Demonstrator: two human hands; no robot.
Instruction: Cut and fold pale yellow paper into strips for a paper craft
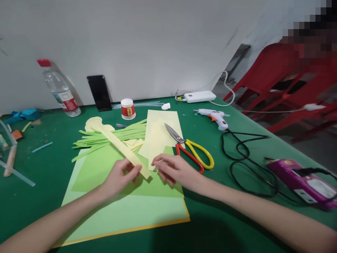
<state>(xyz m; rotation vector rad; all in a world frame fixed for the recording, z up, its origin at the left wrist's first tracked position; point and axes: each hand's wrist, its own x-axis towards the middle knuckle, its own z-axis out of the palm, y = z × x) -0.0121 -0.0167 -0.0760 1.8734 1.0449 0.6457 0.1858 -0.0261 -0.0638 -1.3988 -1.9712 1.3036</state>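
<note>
My left hand (119, 175) pinches the near end of a long pale yellow paper strip (116, 142) that runs back and left to a rounded shape. Just to its right, my right hand (173, 170) rests with fingers curled, fingertips touching the edge of a pale yellow sheet (160, 135). Both hands lie over a stack of green paper sheets (126, 207). Thin green paper strips (110, 137) fan out behind the yellow strip. Scissors (191, 149) with one red and one yellow handle lie on the yellow sheet, right of my right hand.
On the green table (39, 165): a hot glue gun (214, 117) with a black cord (242, 154), a purple device (302, 181), a white power bank (200, 96), a small red-and-white jar (127, 109), a black phone (99, 93), a water bottle (60, 89). Red chairs (284, 73) stand right.
</note>
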